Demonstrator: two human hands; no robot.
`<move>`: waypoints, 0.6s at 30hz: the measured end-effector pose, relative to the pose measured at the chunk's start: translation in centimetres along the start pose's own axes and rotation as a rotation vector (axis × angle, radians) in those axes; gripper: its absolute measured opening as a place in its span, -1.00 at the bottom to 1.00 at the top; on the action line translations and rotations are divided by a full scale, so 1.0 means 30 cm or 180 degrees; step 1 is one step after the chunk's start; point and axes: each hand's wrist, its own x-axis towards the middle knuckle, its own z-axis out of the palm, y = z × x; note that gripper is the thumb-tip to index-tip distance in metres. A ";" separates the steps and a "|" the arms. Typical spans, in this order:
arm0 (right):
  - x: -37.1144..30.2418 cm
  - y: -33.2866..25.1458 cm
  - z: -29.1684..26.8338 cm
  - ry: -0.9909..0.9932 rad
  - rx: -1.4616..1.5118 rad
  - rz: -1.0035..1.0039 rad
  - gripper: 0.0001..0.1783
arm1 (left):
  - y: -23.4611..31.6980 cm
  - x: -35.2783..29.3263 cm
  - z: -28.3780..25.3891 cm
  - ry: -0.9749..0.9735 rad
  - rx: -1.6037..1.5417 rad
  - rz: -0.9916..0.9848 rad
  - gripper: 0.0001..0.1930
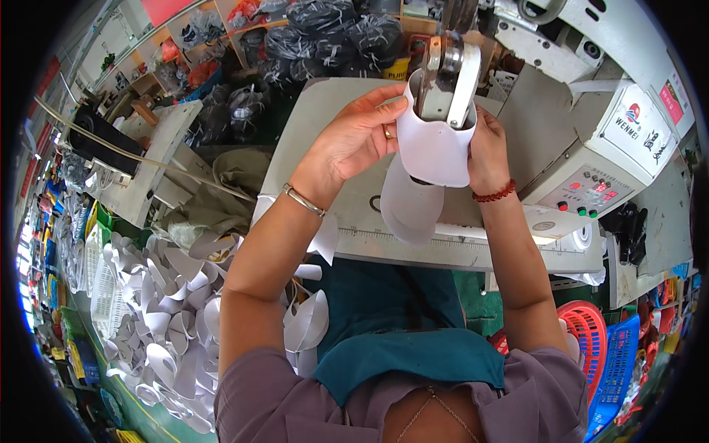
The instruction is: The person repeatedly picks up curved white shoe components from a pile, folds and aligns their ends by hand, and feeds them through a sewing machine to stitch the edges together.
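Both hands hold a white curved piece (pixel 436 155), shaped like part of a shoe upper, around the lower end of a machine head (pixel 447 81). My left hand (pixel 365 122) grips its left edge, thumb on top. On the right edge, my right hand (pixel 487 151) is closed, its fingers partly hidden behind the piece. Just below hangs another white curved piece (pixel 410 210) over the front of the worktable (pixel 317 122); I cannot tell whether the two are joined. A further white piece (pixel 325 240) lies at the table's edge by my left forearm.
A large heap of white cut pieces (pixel 173 325) lies at my left. The machine's control box (pixel 591 192) stands at the right, near my right arm. Red (pixel 587 332) and blue baskets (pixel 617 369) are at lower right. Black bags (pixel 317 37) fill shelves behind.
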 end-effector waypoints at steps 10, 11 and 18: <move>-0.016 0.002 -0.014 -0.0115 -0.0029 0.0083 -0.67 | -0.028 -0.005 -0.011 0.0194 -0.0029 0.0124 -0.65; -0.023 0.001 -0.015 -0.0104 -0.0041 0.0073 -0.67 | -0.035 -0.007 -0.008 0.0143 0.0123 0.0132 -0.65; -0.007 0.064 -0.025 -0.0319 -0.0571 -0.0433 -0.74 | -0.055 -0.006 -0.091 0.0220 0.0881 0.0105 -0.63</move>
